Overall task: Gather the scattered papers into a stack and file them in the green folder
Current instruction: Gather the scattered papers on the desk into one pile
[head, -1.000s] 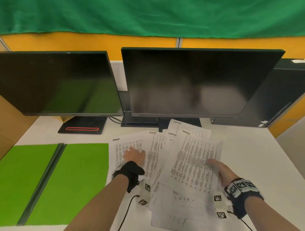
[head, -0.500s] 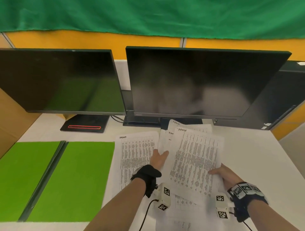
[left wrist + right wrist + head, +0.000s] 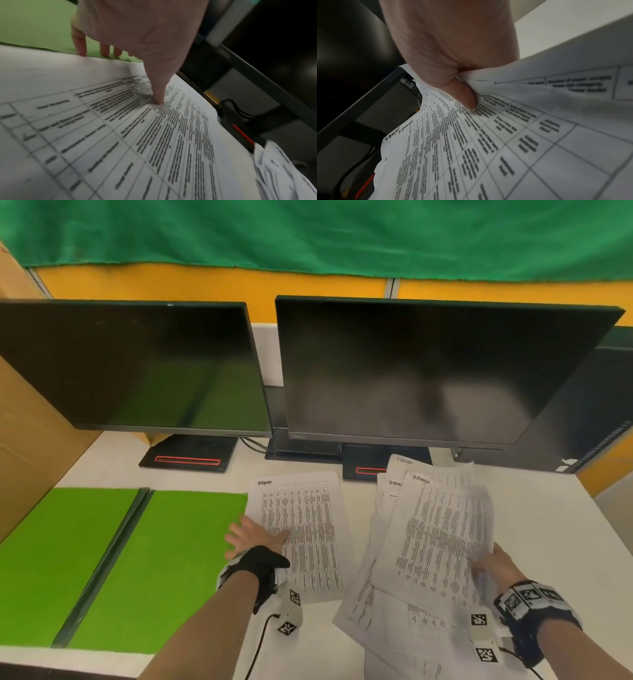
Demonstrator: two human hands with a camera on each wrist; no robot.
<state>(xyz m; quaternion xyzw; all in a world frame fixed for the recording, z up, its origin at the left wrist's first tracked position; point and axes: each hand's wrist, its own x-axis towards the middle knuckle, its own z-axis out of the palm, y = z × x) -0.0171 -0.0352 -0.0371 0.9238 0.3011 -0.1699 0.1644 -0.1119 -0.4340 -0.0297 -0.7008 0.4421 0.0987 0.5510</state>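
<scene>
On your far left the open green card folder (image 3: pixel 102 559) lies flat on the white desk (image 3: pixel 555 529), its two leaves split by a dark spine, and its right edge sits just under the left margin of the single printed table sheet (image 3: pixel 308 539). Your left hand (image 3: pixel 255 537) rests there with fingers straight and spread; the head view blurs them, but your left wrist camera shows the thumb tip pressing down on the sheet (image 3: pixel 120 135) while three fingertips (image 3: pixel 80 46) reach to its border beside the green folder (image 3: pixel 34 24), gripping nothing. Further right, the loose bundle of printed white sheets (image 3: pixel 435 542) is fanned and uneven, apart from the lone sheet; you can count at least four overlapping pages from above, though the exact number cannot be told. Your right hand (image 3: pixel 496 566) holds that bundle at its right edge, and only your right wrist camera shows how: the thumb is curled down on top of the pages (image 3: pixel 488 142), pinching them, with the other fingers hidden beneath. Behind everything stand two dark monitors, one left (image 3: pixel 130 368) and one right (image 3: pixel 428 371), each on a black base.
</scene>
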